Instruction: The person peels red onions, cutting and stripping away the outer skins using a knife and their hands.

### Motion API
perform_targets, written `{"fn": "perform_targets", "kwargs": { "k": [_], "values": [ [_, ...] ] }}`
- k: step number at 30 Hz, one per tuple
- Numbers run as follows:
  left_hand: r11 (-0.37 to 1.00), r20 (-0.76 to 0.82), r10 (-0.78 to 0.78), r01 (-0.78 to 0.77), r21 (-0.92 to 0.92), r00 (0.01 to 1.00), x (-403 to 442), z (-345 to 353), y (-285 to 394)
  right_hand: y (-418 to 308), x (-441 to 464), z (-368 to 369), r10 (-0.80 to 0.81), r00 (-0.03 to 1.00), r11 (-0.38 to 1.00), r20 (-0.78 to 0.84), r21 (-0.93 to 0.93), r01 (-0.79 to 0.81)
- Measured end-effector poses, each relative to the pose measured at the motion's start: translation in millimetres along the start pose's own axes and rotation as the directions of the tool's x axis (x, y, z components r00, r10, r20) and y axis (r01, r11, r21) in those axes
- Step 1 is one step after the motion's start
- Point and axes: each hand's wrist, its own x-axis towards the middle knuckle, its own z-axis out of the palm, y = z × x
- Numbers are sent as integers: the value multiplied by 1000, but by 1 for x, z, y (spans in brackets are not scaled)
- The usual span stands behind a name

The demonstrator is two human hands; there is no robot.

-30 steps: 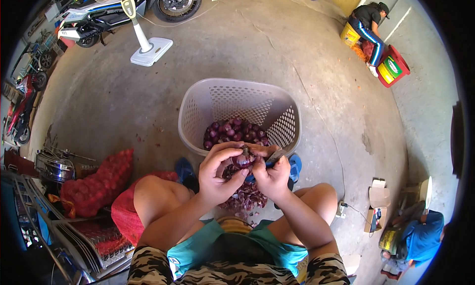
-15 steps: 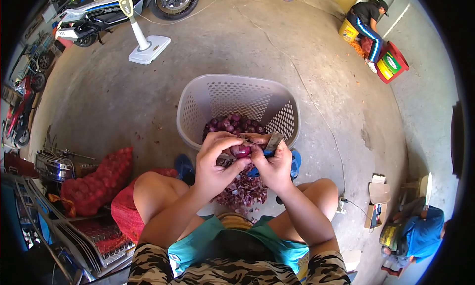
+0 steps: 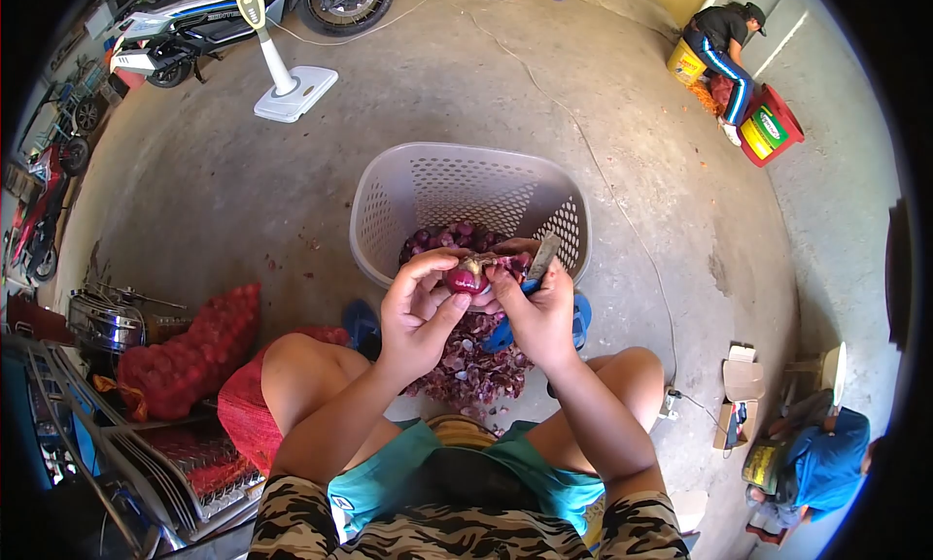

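My left hand [image 3: 418, 307] is closed around a shiny red onion [image 3: 467, 280], gripping it between thumb and fingers. In my right hand [image 3: 540, 315] is a knife [image 3: 546, 253] with a blue handle, its short blade pointing up and away. My right thumb presses near the onion, where loose dark skin hangs between both hands. Just beyond them, a grey perforated basket [image 3: 367, 203] holds several red onions [image 3: 457, 236]. Below my hands, a heap of purple onion skins [image 3: 470, 373] lies on the floor between my feet.
Red mesh sacks [image 3: 194, 351] lie at left beside metal racks. A white pedestal fan [image 3: 292, 94] and a motorcycle [image 3: 228, 21] stand at far left. One person [image 3: 719, 50] sits by a red bucket [image 3: 771, 125]; another [image 3: 826, 458] is at lower right. A cable [image 3: 593, 157] crosses the floor.
The onion has turned in my left hand and a pale end now shows. The knife blade has tipped more upright. At the top, a walking person's feet have moved left.
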Motion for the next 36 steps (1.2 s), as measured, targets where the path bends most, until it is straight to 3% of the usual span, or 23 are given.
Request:
{"fn": "perform_targets", "kwargs": {
  "k": [3, 6, 9, 13, 15, 21, 23, 26, 30, 34, 36],
  "values": [
    [999, -18, -43, 43, -16, 999, -2, -1, -4, 6, 1, -4, -2, 999, 997, 34, -77, 4],
    [983, -20, -176, 175, -60, 984, -5, 6, -3, 9, -2, -1, -81, 995, 993, -58, -87, 76],
    [985, -55, -160, 163, 59, 986, -4, 9, -4, 17, -2, -6, -238, 971, 865, -33, -461, 196],
    [973, -125, -205, 216, 82, 971, -1, 10, 0, 18, 0, -7, -318, 948, 805, 8, -525, 275],
    [976, -167, -173, 192, 106, 971, 1, 8, 3, 25, 1, -11, -250, 968, 835, -19, -510, 206],
    [899, -102, -423, 403, -172, 900, 11, -6, 16, 16, 7, -15, -149, 989, 926, 17, -348, 145],
    [918, -106, -382, 364, -156, 918, 10, -7, 14, 10, 7, -19, -26, 998, 954, 59, -297, 42],
    [933, -101, -351, 338, -125, 931, 12, -9, 16, -1, 13, -26, -185, 918, 812, 350, -471, 344],
    [950, -84, -312, 310, -32, 946, 15, -15, 18, -10, 13, -37, 173, 824, 671, 540, -677, 303],
    [951, -100, -304, 297, -82, 947, 18, -17, 25, -1, 9, -44, 315, 708, 601, 632, -710, 367],
    [942, -81, -325, 315, -119, 942, 18, -20, 22, 5, 7, -47, 290, 722, 617, 629, -699, 362]
  ]
}}
